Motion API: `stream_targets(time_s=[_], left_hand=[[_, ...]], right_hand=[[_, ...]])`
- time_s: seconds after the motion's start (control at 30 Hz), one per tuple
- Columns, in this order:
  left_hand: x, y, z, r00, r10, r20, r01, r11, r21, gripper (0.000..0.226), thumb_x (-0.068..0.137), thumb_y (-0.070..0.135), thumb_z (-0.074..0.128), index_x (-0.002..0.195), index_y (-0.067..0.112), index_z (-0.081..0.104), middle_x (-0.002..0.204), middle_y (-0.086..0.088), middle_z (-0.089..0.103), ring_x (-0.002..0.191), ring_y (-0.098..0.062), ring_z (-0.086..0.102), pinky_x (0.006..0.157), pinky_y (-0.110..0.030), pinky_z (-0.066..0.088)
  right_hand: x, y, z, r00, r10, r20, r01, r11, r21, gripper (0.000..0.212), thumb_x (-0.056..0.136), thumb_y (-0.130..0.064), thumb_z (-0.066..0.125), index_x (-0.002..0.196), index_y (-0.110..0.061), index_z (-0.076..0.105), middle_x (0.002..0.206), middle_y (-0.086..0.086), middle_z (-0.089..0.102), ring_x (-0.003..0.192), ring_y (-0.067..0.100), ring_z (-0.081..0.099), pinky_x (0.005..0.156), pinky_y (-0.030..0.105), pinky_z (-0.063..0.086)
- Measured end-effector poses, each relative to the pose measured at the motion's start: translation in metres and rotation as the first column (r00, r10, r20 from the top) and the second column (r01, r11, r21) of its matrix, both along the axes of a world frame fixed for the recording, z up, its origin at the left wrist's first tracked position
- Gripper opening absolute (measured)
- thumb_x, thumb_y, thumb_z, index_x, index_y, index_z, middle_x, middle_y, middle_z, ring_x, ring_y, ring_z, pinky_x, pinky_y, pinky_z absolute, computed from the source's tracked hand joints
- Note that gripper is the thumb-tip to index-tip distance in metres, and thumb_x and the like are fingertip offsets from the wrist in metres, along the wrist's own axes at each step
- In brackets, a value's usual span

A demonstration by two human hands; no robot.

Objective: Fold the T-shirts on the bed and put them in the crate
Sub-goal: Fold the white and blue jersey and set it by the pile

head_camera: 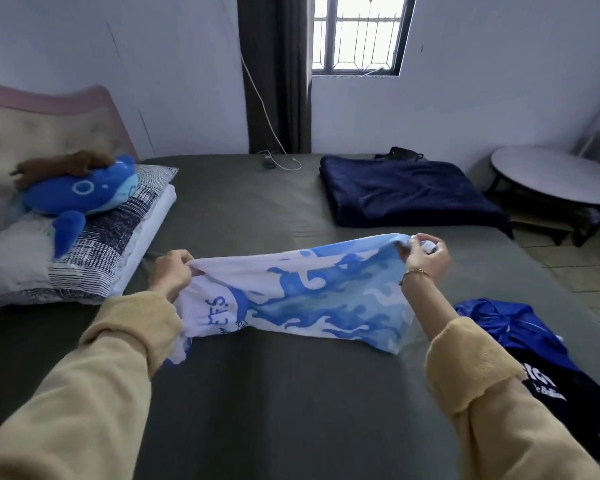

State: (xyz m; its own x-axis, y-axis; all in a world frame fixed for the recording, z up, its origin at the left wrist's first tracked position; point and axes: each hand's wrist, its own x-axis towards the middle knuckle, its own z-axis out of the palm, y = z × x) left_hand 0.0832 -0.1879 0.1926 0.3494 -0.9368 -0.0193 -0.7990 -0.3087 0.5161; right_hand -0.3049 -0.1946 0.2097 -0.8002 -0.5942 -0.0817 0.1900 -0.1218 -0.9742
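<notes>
A white T-shirt with a blue wave print [302, 299] is stretched between my two hands above the dark green bed [243, 393], its lower edge touching the sheet. My left hand [172, 271] pinches its left end. My right hand [426, 256] grips its right end, raised a little higher. A shiny blue T-shirt [510, 327] and a black T-shirt with white lettering [548, 382] lie crumpled at the bed's right edge, beside my right forearm. No crate is in view.
A folded navy blanket [409, 192] lies at the far right of the bed. Pillows [84, 244] with a blue plush toy [80, 195] sit at the left by the headboard. A round table [561, 178] stands on the right. A cable [281, 161] lies at the far edge.
</notes>
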Motion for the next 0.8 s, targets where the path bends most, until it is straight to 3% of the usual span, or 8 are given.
stream_targets(time_s=[0.13, 0.27, 0.3, 0.37, 0.47, 0.57, 0.7, 0.8], left_hand=[[-0.005, -0.015, 0.013, 0.98, -0.073, 0.185, 0.005, 0.939, 0.344, 0.02, 0.081, 0.035, 0.072, 0.086, 0.017, 0.066, 0.112, -0.014, 0.065, 0.101, -0.029, 0.06, 0.083, -0.033, 0.044], [-0.019, -0.037, 0.031, 0.893, 0.061, 0.445, -0.211, 0.932, 0.295, 0.034, 0.096, 0.024, 0.046, 0.125, 0.009, 0.056, 0.131, -0.013, 0.055, 0.122, -0.028, 0.051, 0.095, -0.033, 0.039], [-0.02, -0.047, 0.033, 0.915, 0.098, 0.39, -0.229, 0.924, 0.306, 0.034, 0.096, 0.019, 0.043, 0.124, 0.004, 0.056, 0.13, -0.016, 0.055, 0.121, -0.03, 0.052, 0.095, -0.035, 0.041], [-0.02, -0.068, 0.033, 0.981, 0.187, -0.057, -0.164, 0.946, 0.281, 0.034, 0.095, 0.007, 0.04, 0.121, -0.01, 0.054, 0.122, -0.027, 0.058, 0.108, -0.034, 0.062, 0.086, -0.04, 0.05], [-0.038, -0.098, 0.046, 0.762, 0.251, -0.597, -0.18, 0.968, 0.177, 0.03, 0.096, -0.002, 0.033, 0.115, -0.013, 0.053, 0.075, -0.025, 0.062, 0.043, -0.027, 0.063, 0.038, -0.026, 0.05], [-0.056, -0.129, 0.066, 0.776, 0.262, -0.574, -0.312, 0.95, 0.011, 0.028, 0.099, 0.003, 0.032, 0.114, -0.006, 0.054, 0.079, -0.02, 0.057, 0.046, -0.023, 0.058, 0.033, -0.02, 0.045], [-0.065, -0.154, 0.09, 0.824, 0.138, -0.549, -0.338, 0.898, -0.28, 0.032, 0.101, 0.017, 0.033, 0.118, -0.001, 0.054, 0.114, -0.013, 0.061, 0.098, -0.025, 0.059, 0.071, -0.024, 0.047], [-0.072, -0.148, 0.103, 0.84, 0.059, -0.54, -0.365, 0.798, -0.479, 0.037, 0.102, 0.023, 0.034, 0.129, 0.004, 0.051, 0.121, -0.012, 0.061, 0.109, -0.026, 0.058, 0.083, -0.03, 0.045]], right_hand=[[-0.004, -0.02, -0.018, 0.981, 0.144, 0.134, -0.159, 0.981, 0.115, 0.018, 0.092, 0.004, 0.048, 0.087, -0.013, 0.053, 0.091, 0.012, 0.057, 0.066, 0.015, 0.061, 0.069, 0.024, 0.054], [-0.009, -0.057, -0.02, 0.969, 0.232, 0.08, -0.245, 0.94, 0.237, 0.02, 0.094, -0.01, 0.046, 0.082, -0.025, 0.051, 0.086, -0.001, 0.057, 0.082, 0.015, 0.055, 0.086, 0.035, 0.048], [-0.008, -0.071, -0.018, 0.963, 0.258, 0.075, -0.268, 0.933, 0.241, 0.017, 0.094, -0.01, 0.044, 0.086, -0.024, 0.051, 0.083, -0.002, 0.054, 0.078, 0.014, 0.053, 0.083, 0.035, 0.047], [-0.003, -0.092, -0.009, 0.951, 0.298, 0.078, -0.308, 0.931, 0.196, 0.014, 0.094, -0.007, 0.041, 0.096, -0.019, 0.049, 0.08, -0.002, 0.049, 0.071, 0.012, 0.047, 0.075, 0.034, 0.045], [0.002, -0.123, 0.009, 0.951, 0.304, 0.059, -0.309, 0.944, 0.116, 0.014, 0.096, -0.011, 0.041, 0.091, -0.022, 0.046, 0.082, -0.006, 0.049, 0.08, 0.015, 0.048, 0.078, 0.035, 0.045], [0.001, -0.148, 0.028, 0.958, 0.286, -0.011, -0.285, 0.958, 0.019, 0.014, 0.099, -0.014, 0.038, 0.093, -0.025, 0.044, 0.096, -0.001, 0.052, 0.084, 0.015, 0.049, 0.078, 0.033, 0.046], [-0.008, -0.165, 0.062, 0.966, 0.253, -0.046, -0.257, 0.954, -0.157, 0.014, 0.097, -0.015, 0.042, 0.094, -0.028, 0.047, 0.079, -0.007, 0.048, 0.067, 0.006, 0.044, 0.058, 0.022, 0.038], [-0.015, -0.158, 0.083, 0.968, 0.247, -0.037, -0.247, 0.93, -0.272, 0.02, 0.091, -0.012, 0.048, 0.081, -0.03, 0.048, 0.076, -0.011, 0.047, 0.067, 0.004, 0.042, 0.064, 0.022, 0.035]])
